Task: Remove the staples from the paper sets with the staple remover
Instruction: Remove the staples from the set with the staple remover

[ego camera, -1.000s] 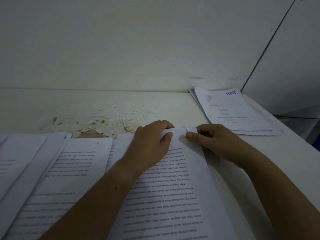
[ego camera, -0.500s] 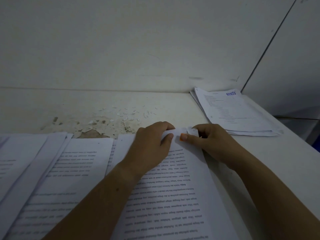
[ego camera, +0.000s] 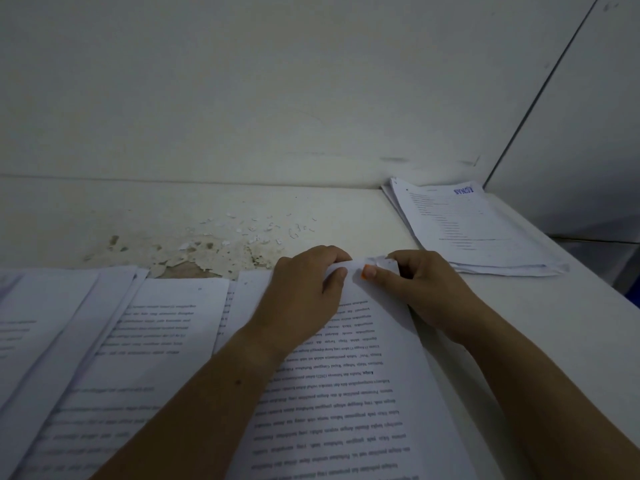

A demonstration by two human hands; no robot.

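Your left hand [ego camera: 304, 299] lay across the far end of the paper set [ego camera: 346, 393]. Its fingers curled over the top edge and its thumb sat on the page, so the sheet was pinched between them.

Your right hand [ego camera: 427, 292] came in from the right to the same far corner [ego camera: 379, 263], which was lifted and creased. The thumb [ego camera: 372, 271], with an orange nail, pressed on top and the fingers curled behind, clamped on that corner. You could not tell whether anything else sat inside those curled fingers.

The two thumbs were near each other but apart.

The paper set lay flat on the table [ego camera: 346, 209] in front of you, with its text upside down to the camera. More sheets [ego camera: 156, 341] were fanned out, overlapping, just beside it on the left.

A stack [ego camera: 474, 230] with a blue heading sat well apart at the far right, against the wall [ego camera: 277, 98].

Scraps [ego camera: 249, 230] of paper and small bent bits were scattered beyond your hands, next to a peeled patch [ego camera: 207, 254] of table surface.
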